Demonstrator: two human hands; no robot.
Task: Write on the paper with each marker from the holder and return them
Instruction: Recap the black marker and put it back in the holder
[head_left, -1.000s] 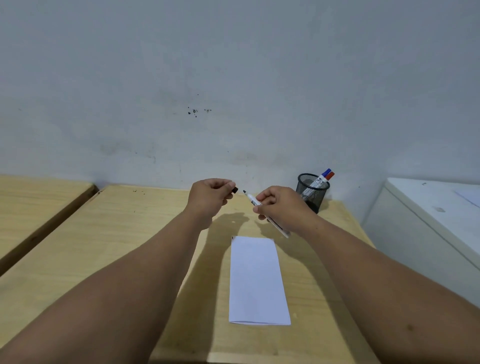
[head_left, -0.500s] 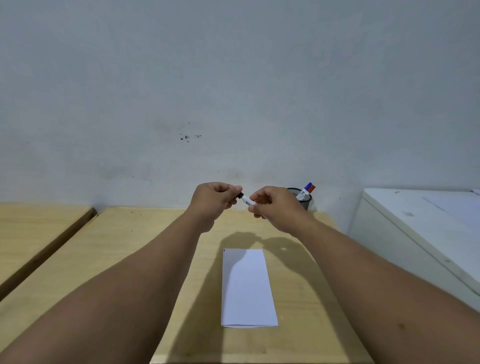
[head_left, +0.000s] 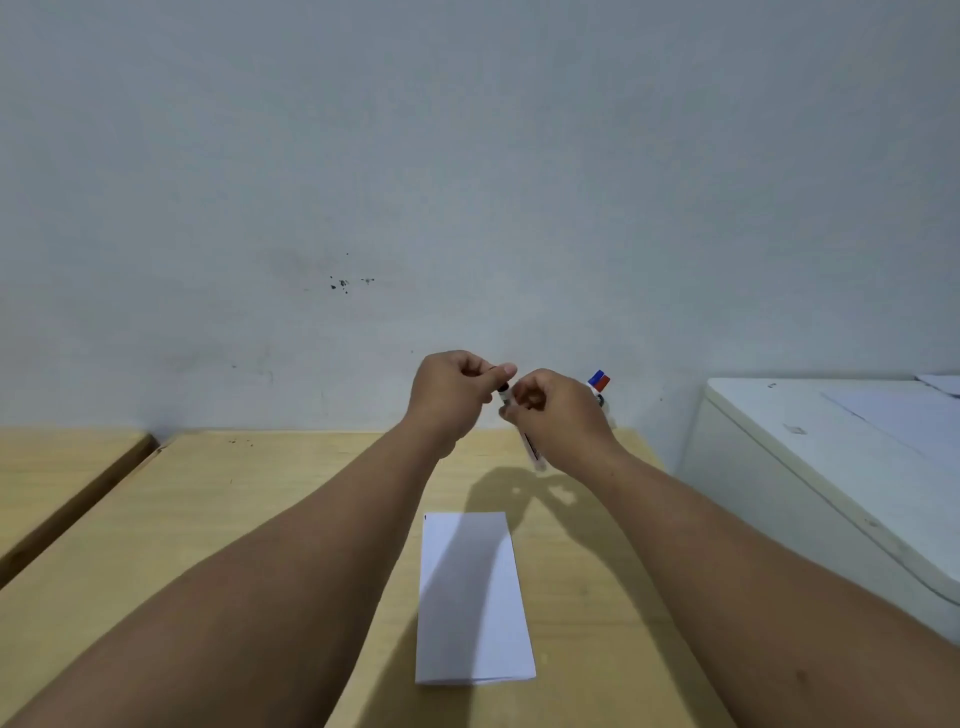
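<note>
Both bare forearms reach forward from the lower corners and converge above the far part of the bench (head_left: 218, 519), hands raised off its surface and nearly touching. The left hand (head_left: 449, 395) is curled into a loose fist, thumb pressed forward against the bent forefinger, pinching the small black cap (head_left: 503, 387) at the top end of the marker (head_left: 530, 441). The right hand (head_left: 558, 415) is closed around the marker's barrel, fingers folded in, wrist bent slightly down; the white barrel with a dark band slants down and out below the palm, its lower end pale and blurred. Whether the cap is seated on the tip or just off it cannot be told. One sheet of white paper (head_left: 472, 597), a long narrow rectangle that looks folded along its near edge, lies flat on the bench below the hands, partly crossed by their shadow; a tiny dark mark sits at its far left corner. The bench is smooth light wood with a faint grain. Behind the right hand, only a sliver of the dark holder (head_left: 600, 400) shows, with two capped marker ends, one blue (head_left: 596, 376) and one red (head_left: 603, 384), poking up from it. A second wooden surface (head_left: 57, 467) lies to the left across a gap, and a white cabinet-like top (head_left: 831, 452) with rounded edges stands on the right. The wall (head_left: 467, 156) is plain grey with a few dark specks.
</note>
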